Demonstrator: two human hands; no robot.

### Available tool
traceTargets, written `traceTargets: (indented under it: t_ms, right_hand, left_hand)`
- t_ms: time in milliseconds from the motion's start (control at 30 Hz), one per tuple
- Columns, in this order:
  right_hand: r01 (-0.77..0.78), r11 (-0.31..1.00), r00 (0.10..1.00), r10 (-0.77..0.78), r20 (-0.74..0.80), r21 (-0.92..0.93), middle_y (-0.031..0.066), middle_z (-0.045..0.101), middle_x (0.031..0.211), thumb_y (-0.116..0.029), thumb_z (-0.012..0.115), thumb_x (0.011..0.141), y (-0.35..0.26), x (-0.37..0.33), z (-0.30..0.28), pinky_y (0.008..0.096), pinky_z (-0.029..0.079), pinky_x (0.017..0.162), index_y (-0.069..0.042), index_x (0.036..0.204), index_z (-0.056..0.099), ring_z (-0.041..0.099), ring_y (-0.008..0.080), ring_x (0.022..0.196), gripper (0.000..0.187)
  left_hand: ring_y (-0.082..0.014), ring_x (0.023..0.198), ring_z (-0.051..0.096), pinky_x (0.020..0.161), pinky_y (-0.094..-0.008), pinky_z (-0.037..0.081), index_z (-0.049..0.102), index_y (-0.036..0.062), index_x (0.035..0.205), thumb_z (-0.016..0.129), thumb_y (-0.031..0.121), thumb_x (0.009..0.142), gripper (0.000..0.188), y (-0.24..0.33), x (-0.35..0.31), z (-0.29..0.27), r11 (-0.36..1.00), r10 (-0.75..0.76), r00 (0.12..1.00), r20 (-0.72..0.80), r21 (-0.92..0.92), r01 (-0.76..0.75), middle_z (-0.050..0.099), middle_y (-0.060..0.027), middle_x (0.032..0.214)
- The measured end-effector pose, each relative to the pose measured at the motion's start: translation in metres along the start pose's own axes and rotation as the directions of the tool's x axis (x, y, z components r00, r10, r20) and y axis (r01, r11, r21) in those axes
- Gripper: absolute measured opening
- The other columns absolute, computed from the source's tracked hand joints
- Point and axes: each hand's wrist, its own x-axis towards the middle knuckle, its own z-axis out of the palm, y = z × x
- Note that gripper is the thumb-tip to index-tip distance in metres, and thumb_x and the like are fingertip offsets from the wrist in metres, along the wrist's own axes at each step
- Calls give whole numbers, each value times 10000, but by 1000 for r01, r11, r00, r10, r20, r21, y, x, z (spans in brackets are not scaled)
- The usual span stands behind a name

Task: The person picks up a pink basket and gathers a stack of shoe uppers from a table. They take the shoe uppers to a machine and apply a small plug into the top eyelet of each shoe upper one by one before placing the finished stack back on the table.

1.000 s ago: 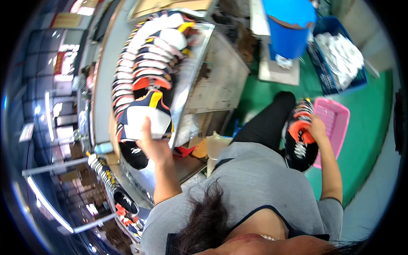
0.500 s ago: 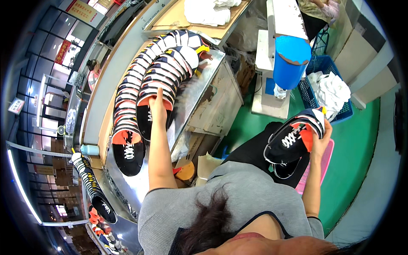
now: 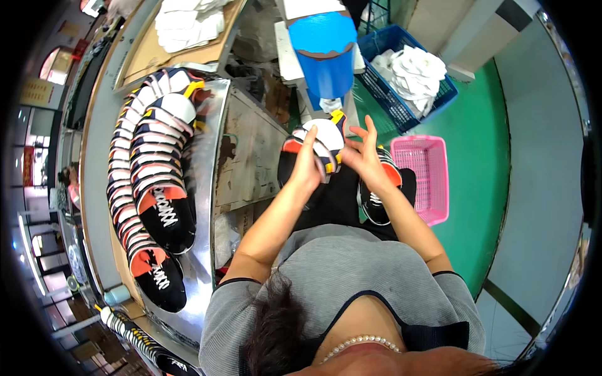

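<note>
Over my lap, my left hand (image 3: 306, 164) is closed on a shoe upper (image 3: 325, 134), white at the heel with a yellow tab and orange lining. My right hand (image 3: 366, 158) is just right of it, fingers spread and blurred; whether its fingertips touch the upper I cannot tell. Beneath my right wrist, a black laced shoe upper (image 3: 377, 207) with orange lining rests on my thigh. On the metal-topped bench (image 3: 208, 169) to my left lie two curved rows of nested shoe uppers (image 3: 160, 147), black laced toes facing me.
A machine with a blue cylindrical cover (image 3: 325, 62) stands ahead. Right of it are a dark blue crate (image 3: 401, 122) of white pieces and a pink basket (image 3: 442, 182) on the green floor. White pieces (image 3: 188, 25) lie at the far left, and another nested row (image 3: 135, 332) at lower left.
My left hand has left the bench rows and come over my lap, now gripping an upper. My right hand has moved inward and its fingers have spread. The view has shifted right.
</note>
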Motion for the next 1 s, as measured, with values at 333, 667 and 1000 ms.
traceTargets:
  t_ms: [333,667,1000]
  right_hand:
    - [189,957,940,-241,-241,-218,67,588,808,-206,465,946,47,86,-59,322,438,695,-3,971,574,537,178,736,232]
    - [66,785,989,-133,-64,-616,109,661,853,-247,598,873,9,104,-8,356,483,707,-52,1066,530,651,277,786,283]
    - [-80,990,994,71,82,117,43,630,731,-221,643,859,42,175,-54,249,447,626,-23,797,605,555,106,658,211]
  left_hand:
    - [-142,946,600,841,-272,448,549,-6,1117,644,273,845,401,50,35,-35,837,213,976,-43,524,-160,621,-79,1053]
    - [-132,909,572,808,-264,434,591,-31,1070,634,309,848,409,52,87,-1,685,209,978,22,710,-162,621,-70,1013]
    - [-209,963,616,831,-334,475,544,-19,1137,569,222,868,362,55,145,3,819,203,979,31,542,-187,618,-103,1081]
